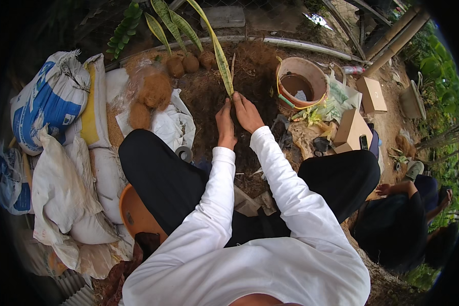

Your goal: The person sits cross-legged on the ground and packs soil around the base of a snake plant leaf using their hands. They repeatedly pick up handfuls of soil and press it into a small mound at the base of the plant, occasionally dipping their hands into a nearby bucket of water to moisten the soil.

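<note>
While both hands meet over the dark soil pile [209,97], the left hand [225,125] and right hand [247,112] have their fingers [238,98] clenched round the base of a long leaf [220,56]. Beyond the fingertips stand potted plants [181,61]; to their right a bucket [301,81] and boxes [352,130]; left, sacks [51,102].
</note>
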`<state>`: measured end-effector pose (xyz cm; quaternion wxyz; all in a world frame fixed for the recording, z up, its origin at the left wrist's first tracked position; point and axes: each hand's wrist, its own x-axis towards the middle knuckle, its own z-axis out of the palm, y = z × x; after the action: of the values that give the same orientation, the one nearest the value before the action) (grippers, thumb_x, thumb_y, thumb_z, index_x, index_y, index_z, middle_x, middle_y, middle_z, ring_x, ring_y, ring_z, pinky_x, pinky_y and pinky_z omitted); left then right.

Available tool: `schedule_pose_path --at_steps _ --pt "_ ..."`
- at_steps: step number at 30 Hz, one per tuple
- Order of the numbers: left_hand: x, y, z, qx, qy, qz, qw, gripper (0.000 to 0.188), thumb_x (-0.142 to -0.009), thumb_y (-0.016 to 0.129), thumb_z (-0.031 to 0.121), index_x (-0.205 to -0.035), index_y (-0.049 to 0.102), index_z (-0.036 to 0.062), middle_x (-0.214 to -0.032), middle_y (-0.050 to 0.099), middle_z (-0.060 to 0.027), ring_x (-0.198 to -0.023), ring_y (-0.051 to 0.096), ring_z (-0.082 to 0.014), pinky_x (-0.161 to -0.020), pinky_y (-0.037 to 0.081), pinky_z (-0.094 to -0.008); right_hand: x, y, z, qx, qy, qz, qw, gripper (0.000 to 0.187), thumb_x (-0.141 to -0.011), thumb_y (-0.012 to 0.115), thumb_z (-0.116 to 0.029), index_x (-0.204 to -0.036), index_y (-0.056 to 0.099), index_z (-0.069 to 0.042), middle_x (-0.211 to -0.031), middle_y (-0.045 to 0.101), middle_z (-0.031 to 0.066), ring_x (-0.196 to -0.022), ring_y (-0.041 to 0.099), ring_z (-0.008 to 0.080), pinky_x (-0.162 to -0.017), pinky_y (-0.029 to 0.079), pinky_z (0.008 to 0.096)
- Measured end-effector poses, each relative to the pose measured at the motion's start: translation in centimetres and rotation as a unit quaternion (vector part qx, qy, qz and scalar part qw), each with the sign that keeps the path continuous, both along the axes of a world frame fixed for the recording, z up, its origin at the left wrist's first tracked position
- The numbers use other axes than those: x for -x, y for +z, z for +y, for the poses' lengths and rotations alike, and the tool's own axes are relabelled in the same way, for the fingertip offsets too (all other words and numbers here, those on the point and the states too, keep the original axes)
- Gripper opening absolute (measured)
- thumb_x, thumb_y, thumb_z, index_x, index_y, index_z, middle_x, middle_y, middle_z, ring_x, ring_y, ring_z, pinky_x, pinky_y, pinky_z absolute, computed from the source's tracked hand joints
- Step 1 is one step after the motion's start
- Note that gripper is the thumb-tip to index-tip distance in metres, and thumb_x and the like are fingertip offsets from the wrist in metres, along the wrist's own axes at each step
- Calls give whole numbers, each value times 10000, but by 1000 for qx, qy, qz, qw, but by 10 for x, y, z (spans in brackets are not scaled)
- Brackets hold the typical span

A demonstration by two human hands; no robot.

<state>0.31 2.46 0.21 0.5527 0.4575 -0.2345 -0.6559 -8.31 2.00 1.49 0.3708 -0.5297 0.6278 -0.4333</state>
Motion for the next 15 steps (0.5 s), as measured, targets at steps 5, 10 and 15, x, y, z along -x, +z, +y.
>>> schedule_pose_path --at_steps 5,10,15 --pt "-5 -15 -21 -3 11 105 994 496 -1019 572 383 -1291 605 -31 -1252 625 -126 -1133 589 -212 -977 439 -348 22 11 0 56 -69 -108 990 554 -1061 431 -420 -1283 621 51 -1257 659 236 -1209 614 281 -1040 426 339" --pt "1 -10 -33 77 34 -45 995 422 -1048 504 364 -1183 644 -11 -1105 667 -91 -987 621 -191 -868 482 -325 11 9 8 97 0 -82 992 407 -1029 553 -277 -1283 631 31 -1256 679 176 -1210 603 203 -1043 428 321" --pt "7 -15 -30 39 8 18 999 492 -1046 486 398 -1290 608 -12 -1305 592 -143 -1206 521 -223 -1060 361 -375 10 -5 -3 137 7 23 990 371 -1018 553 -248 -1230 657 38 -1233 686 190 -1212 624 263 -1040 437 335"
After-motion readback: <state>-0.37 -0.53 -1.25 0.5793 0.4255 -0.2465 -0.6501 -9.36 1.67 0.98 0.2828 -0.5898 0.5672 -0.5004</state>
